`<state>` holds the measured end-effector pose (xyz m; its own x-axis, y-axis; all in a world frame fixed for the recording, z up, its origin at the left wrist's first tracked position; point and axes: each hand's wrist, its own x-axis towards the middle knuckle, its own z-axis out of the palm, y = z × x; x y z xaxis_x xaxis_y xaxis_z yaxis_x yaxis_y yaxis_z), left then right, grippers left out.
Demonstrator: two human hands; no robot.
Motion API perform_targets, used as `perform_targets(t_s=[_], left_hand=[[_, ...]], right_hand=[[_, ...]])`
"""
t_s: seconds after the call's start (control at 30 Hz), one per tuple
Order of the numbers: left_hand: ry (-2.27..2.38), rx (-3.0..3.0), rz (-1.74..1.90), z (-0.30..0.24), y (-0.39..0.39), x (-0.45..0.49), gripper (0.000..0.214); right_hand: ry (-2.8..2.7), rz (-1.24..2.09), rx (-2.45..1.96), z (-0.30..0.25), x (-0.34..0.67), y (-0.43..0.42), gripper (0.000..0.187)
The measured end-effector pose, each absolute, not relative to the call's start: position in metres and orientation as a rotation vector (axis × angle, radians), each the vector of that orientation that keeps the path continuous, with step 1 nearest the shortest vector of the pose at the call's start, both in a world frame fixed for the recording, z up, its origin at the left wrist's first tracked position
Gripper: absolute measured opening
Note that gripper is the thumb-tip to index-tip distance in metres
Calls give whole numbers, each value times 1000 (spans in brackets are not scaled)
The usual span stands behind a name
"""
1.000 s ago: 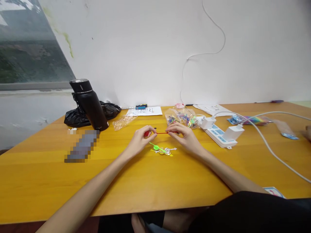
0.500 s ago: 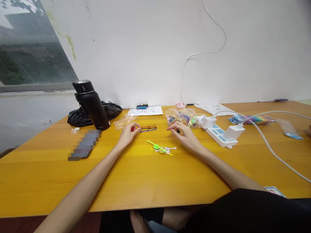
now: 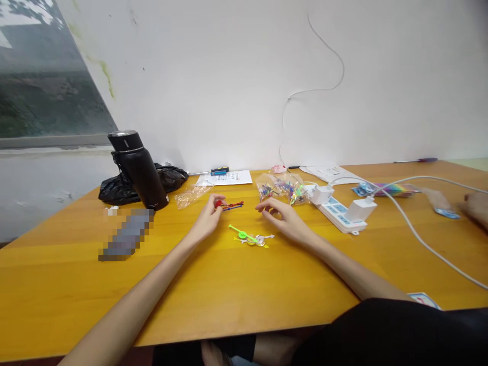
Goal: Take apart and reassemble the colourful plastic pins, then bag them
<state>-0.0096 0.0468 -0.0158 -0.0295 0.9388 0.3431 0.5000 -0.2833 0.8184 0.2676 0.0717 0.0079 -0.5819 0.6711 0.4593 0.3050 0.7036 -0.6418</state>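
Note:
My left hand (image 3: 209, 216) pinches the red round end of a small bundle of thin red and blue plastic pointer sticks (image 3: 232, 205), whose tips fan out to the right just above the wooden table (image 3: 229, 284). My right hand (image 3: 280, 216) hovers a little to the right, fingers loosely curled with nothing that I can see in them. Between and in front of my hands lie a green pointer (image 3: 241, 234) and a white and yellow pointer cluster (image 3: 261, 239). A clear bag of coloured small parts (image 3: 284, 187) sits just beyond my right hand.
A black flask (image 3: 138, 170) stands at the left before a black bag (image 3: 114, 189), with a blurred flat object (image 3: 125, 235) in front. A white power strip (image 3: 341, 212) with chargers and cables lies right. Another person's hand (image 3: 475, 208) rests at the far right edge. Papers (image 3: 224, 178) lie at the back.
A second ago both hands held a red stick between them. My right hand let go and my left hand carried the sticks left, then slightly back toward the middle.

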Motion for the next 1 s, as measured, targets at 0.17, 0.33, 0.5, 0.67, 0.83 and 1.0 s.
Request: perform_targets(t_s=[0.17, 0.33, 0.5, 0.67, 0.83, 1.0], left_hand=[[1143, 2018, 1032, -2, 18, 20, 36], [1088, 2197, 963, 3, 9, 27, 32], [1133, 2303, 924, 0, 12, 27, 32], [1060, 2332, 868, 2, 9, 29, 29], [1047, 2307, 862, 2, 7, 31, 30], [1077, 2235, 862, 3, 7, 28, 36]], right_hand=[[-2216, 747, -649, 8, 266, 66, 41], [-2306, 679, -554, 9, 265, 61, 41], [-2343, 662, -524, 8, 264, 62, 34], [-2353, 734, -502, 11, 262, 56, 22], [-2347, 785, -575, 14, 262, 52, 20], [-2271, 795, -663, 13, 263, 56, 21]])
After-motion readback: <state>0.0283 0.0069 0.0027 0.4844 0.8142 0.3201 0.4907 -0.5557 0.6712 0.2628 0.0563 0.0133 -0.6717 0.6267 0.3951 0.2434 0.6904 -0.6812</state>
